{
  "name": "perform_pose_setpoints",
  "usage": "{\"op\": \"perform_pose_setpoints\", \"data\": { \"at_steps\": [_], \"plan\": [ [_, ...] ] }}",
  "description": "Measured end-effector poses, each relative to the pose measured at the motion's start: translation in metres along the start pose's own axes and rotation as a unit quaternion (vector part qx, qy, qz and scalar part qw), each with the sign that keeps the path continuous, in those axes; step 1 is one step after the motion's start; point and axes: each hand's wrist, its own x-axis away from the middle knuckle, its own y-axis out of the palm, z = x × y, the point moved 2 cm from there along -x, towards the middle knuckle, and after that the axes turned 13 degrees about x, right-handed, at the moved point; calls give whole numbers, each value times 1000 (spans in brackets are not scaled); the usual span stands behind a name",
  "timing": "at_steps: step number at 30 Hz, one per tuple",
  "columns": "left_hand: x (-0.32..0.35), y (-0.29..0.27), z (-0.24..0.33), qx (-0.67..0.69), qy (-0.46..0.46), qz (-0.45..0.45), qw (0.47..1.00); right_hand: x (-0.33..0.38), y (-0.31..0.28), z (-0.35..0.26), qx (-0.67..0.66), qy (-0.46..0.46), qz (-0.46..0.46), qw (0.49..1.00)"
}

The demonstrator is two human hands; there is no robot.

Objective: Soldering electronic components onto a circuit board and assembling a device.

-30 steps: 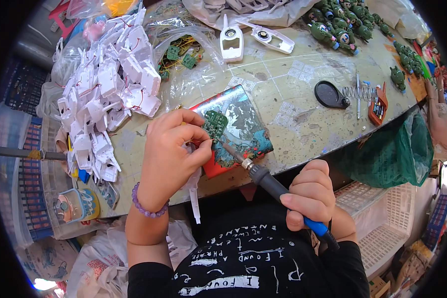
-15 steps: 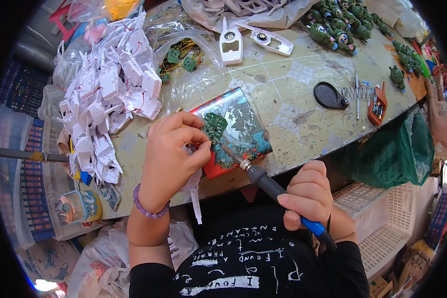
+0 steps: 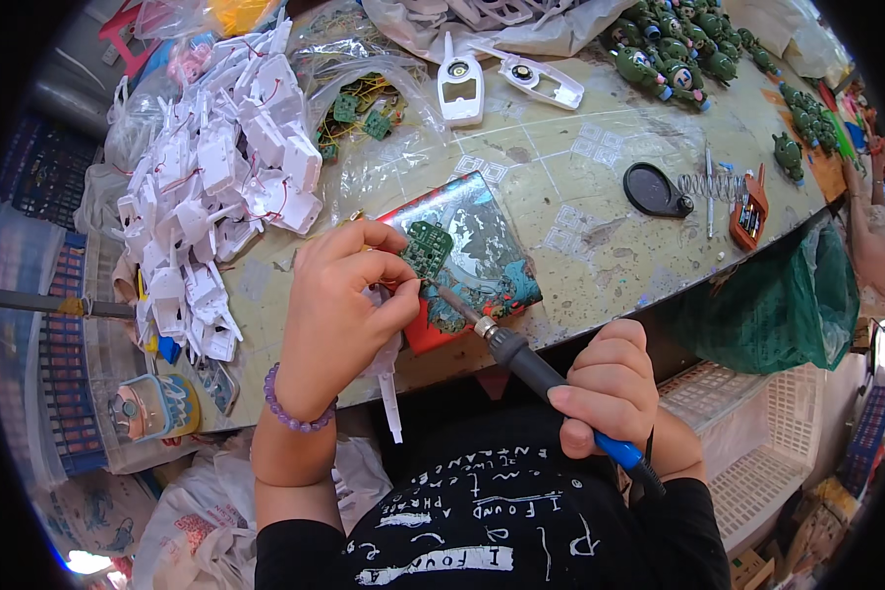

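My left hand [image 3: 354,295] is closed, thumb and forefinger pinched at the lower left edge of a small green circuit board [image 3: 427,250]. A thin wire shows by those fingers, mostly hidden. Beneath the palm a white plastic casing [image 3: 390,393] pokes out toward me. My right hand [image 3: 608,388] grips a soldering iron [image 3: 526,362] with a dark handle and blue rear end. Its metal tip meets the board's lower edge beside my left fingertips; exact contact is too small to tell. Under the board lies a red box [image 3: 482,221] with a stained, blue-grey top.
White casings with red wires [image 3: 221,162] are heaped at left, beside a bag of wired boards [image 3: 364,113]. Two white shells [image 3: 460,87] lie at the back. Green figures [image 3: 674,49] crowd the far right. A black ring-shaped holder [image 3: 651,189] and coil spring [image 3: 710,185] sit right.
The circuit board has tilted slightly at my left fingertips. Both hands and the soldering iron stay in almost the same place.
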Motion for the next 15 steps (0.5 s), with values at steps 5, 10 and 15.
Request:
{"op": "perform_pose_setpoints", "data": {
  "at_steps": [5,10,15],
  "plan": [
    [1,1,1,-9,6,5,1000,0,0,0,-1,0,0,1000],
    [1,2,3,-24,18,7,1000,-2,0,-1,-1,-2,-2,1000],
    [1,2,6,-40,26,13,999,-5,0,-3,18,-28,-8,999]
  ]
}}
